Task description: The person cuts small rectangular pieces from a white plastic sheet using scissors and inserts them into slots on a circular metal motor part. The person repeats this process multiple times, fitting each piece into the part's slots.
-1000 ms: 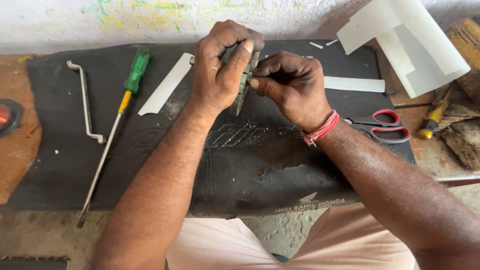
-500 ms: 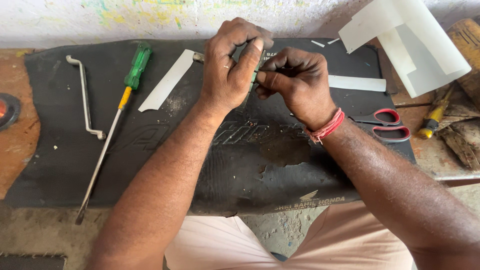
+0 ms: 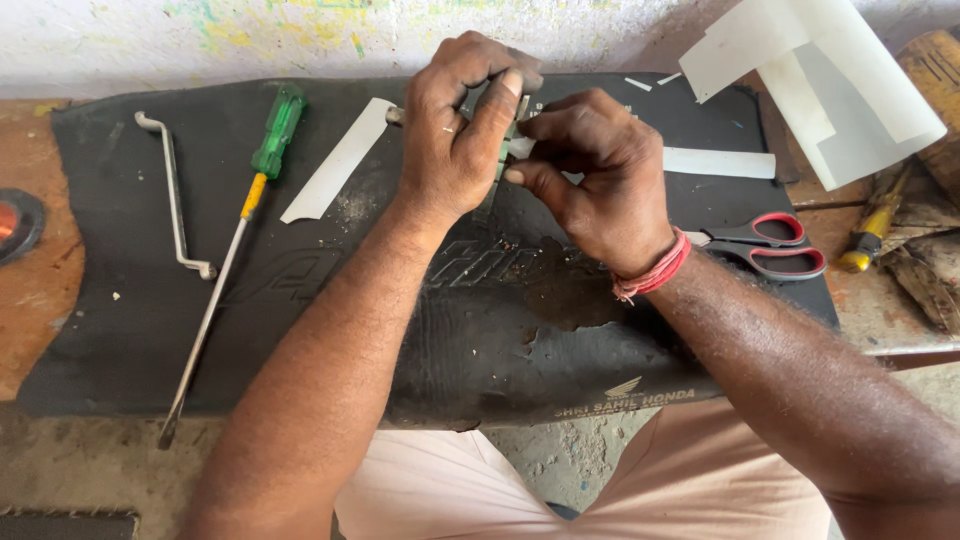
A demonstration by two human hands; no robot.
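both hands, left hand (image 3: 455, 135) and right hand (image 3: 595, 175), curl together pinching a small greenish metal part (image 3: 512, 135) near the bench's far edge.

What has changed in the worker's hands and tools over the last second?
The left hand has closed tighter over the small greenish metal part, hiding more of it; the right hand stays pinched against it. The green-handled screwdriver, red scissors and white strips have not moved.
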